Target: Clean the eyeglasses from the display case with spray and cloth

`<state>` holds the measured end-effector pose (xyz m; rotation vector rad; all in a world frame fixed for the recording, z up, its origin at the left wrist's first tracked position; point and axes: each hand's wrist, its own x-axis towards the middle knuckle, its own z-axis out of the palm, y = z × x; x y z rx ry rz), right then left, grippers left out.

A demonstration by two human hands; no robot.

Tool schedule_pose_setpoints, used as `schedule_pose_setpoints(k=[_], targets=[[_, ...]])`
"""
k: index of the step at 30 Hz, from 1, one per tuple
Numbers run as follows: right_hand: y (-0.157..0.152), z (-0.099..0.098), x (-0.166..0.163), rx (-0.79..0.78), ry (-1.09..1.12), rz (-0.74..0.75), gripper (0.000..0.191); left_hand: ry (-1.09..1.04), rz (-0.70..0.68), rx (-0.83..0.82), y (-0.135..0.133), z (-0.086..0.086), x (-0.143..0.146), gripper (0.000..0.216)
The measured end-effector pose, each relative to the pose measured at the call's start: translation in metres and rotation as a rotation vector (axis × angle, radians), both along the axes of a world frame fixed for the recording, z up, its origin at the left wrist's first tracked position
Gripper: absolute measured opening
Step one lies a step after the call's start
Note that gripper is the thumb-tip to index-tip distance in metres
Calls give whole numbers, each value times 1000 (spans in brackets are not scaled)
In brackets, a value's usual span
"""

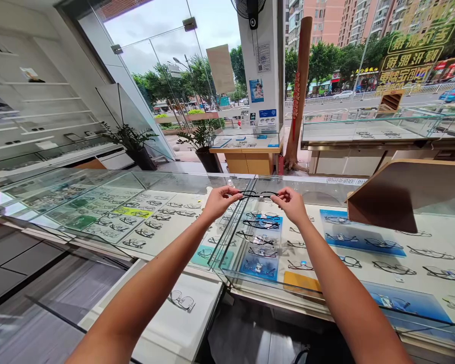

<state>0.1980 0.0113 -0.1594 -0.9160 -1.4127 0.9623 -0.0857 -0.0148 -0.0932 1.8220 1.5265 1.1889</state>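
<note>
Both my arms reach forward over a glass display case [227,286]. Between my hands is a pair of dark-framed eyeglasses [261,194], held up level above the glass. My left hand [220,200] pinches its left end between thumb and fingers. At the right end, my right hand [290,202] grips it the same way. Below, rows of eyeglasses lie inside the case, some on a blue display panel [258,269]. Another pair of glasses [182,300] rests on a white pulled-out drawer [163,331] near my left forearm.
A brown wooden panel [379,202] stands on the case at the right. Potted plants [208,159], a low wooden cabinet [248,163] and a tree trunk [299,96] are beyond the counter. Glass shelves with more eyewear line the left wall.
</note>
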Motion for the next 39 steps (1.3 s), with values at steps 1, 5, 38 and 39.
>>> schedule_pose_setpoints(k=[1, 5, 38, 39], targets=[[0, 0, 0, 0, 0, 1, 55, 4, 2, 3, -1, 0, 1, 50], [-1, 1, -1, 4, 1, 4, 54, 20, 17, 7, -3, 1, 2, 47], [-47, -10, -50, 1064, -499, -318, 23, -1046, 34, -476, -37, -7, 51, 39], [-49, -9, -51, 1097, -516, -318, 23, -1066, 53, -481, -40, -7, 49, 38]])
